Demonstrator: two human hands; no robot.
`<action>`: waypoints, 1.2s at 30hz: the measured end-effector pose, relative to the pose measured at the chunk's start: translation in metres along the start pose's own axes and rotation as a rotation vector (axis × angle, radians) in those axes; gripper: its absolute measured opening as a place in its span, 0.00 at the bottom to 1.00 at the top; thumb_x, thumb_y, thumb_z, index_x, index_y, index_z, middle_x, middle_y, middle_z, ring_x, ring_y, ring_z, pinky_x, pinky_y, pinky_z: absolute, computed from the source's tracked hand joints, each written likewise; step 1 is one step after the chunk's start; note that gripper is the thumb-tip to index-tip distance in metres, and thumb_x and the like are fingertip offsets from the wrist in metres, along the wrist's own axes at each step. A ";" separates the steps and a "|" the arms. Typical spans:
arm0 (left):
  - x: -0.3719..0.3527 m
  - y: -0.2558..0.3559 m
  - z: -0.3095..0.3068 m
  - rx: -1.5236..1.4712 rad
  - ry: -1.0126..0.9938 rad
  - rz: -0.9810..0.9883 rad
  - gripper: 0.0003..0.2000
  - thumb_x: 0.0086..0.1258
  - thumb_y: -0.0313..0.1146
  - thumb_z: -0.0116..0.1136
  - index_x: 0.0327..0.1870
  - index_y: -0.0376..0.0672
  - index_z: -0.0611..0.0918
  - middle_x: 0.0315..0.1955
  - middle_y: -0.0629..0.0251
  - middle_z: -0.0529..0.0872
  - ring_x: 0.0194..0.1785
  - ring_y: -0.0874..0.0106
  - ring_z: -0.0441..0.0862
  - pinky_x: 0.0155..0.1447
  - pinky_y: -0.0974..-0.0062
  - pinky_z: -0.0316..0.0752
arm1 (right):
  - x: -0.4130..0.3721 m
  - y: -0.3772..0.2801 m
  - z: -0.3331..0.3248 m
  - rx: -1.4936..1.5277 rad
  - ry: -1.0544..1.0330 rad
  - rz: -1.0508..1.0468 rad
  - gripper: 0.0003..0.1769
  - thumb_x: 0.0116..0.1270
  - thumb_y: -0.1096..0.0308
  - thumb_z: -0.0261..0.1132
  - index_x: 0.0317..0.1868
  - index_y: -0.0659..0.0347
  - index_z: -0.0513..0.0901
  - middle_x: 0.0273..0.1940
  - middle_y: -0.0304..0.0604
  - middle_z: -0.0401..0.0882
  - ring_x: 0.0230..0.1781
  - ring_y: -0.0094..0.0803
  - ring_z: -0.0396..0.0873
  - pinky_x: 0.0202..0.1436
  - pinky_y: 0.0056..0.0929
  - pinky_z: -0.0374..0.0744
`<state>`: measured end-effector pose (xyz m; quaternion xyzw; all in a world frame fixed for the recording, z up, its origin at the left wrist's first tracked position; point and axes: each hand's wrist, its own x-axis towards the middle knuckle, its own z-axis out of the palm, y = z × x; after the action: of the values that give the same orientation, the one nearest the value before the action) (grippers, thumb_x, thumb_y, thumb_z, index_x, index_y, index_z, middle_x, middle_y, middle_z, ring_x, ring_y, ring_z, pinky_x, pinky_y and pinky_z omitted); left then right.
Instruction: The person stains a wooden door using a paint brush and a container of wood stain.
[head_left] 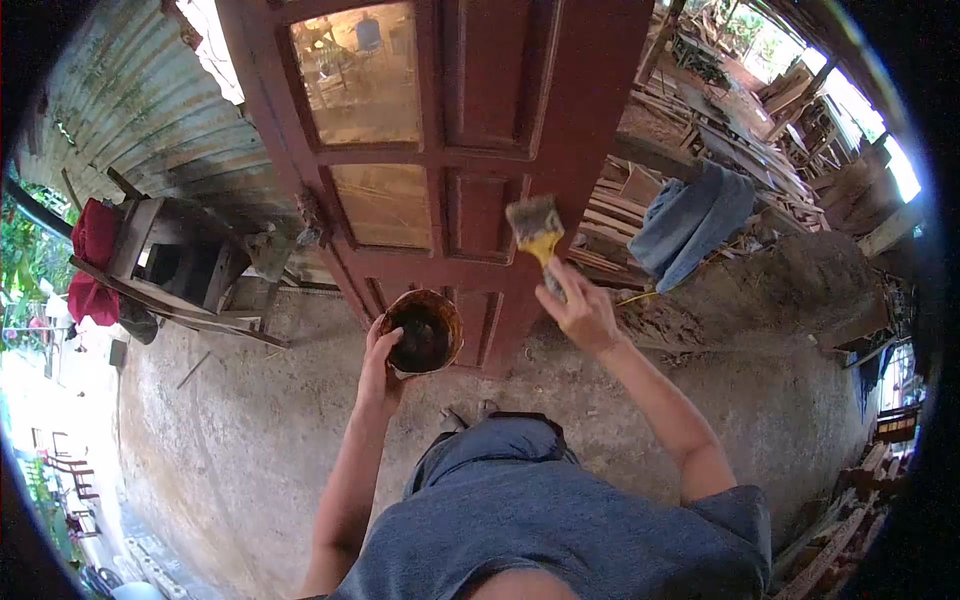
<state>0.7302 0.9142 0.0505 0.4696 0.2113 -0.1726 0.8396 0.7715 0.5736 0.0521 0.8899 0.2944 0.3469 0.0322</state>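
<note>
My left hand point(378, 362) grips a round paint pot point(455, 335) by its side, thumb over the rim. Dark liquid shows inside, and brownish stains coat the rim. In my right hand point(587, 318) is a wide paintbrush point(540, 238) with a yellow ferrule, its bristles pointing up and away from me. The bristles overlap the right side of a reddish-brown panelled door point(485, 120) in this view. That door stands upright in front of me, with glass panes point(380, 205) on its left side and raised panels on its right.
A blue-grey cloth point(690, 225) hangs over timber at the right, beside stacked wood point(740, 150). At the left, a wooden cabinet-like piece point(185, 250) stands by a red cloth point(95, 260). Corrugated metal sheeting point(140, 120) rises behind it. Underfoot is a concrete floor point(260, 420).
</note>
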 end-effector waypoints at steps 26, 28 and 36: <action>-0.009 0.010 0.033 0.032 0.123 0.134 0.34 0.68 0.39 0.60 0.75 0.57 0.59 0.67 0.63 0.67 0.66 0.61 0.73 0.60 0.50 0.73 | 0.125 -0.003 -0.146 0.739 -0.131 -0.095 0.12 0.58 0.74 0.72 0.43 0.56 0.87 0.49 0.43 0.85 0.49 0.42 0.84 0.56 0.39 0.82; 0.002 0.009 0.022 0.019 0.078 0.191 0.36 0.66 0.37 0.63 0.75 0.57 0.59 0.65 0.64 0.68 0.63 0.66 0.74 0.60 0.52 0.73 | 0.120 -0.033 -0.117 0.825 -0.207 -0.217 0.11 0.58 0.72 0.73 0.42 0.57 0.86 0.49 0.44 0.85 0.47 0.41 0.85 0.52 0.39 0.83; 0.025 0.045 -0.031 0.003 0.077 0.129 0.37 0.66 0.39 0.62 0.75 0.58 0.58 0.68 0.64 0.64 0.68 0.63 0.68 0.61 0.52 0.70 | 0.195 -0.046 -0.084 0.681 0.112 0.092 0.09 0.62 0.75 0.69 0.44 0.58 0.85 0.47 0.47 0.86 0.43 0.43 0.87 0.43 0.34 0.85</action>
<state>0.7673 0.9608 0.0557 0.4896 0.2125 -0.1005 0.8397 0.8093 0.7060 0.2200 0.8414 0.3544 0.2780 -0.2986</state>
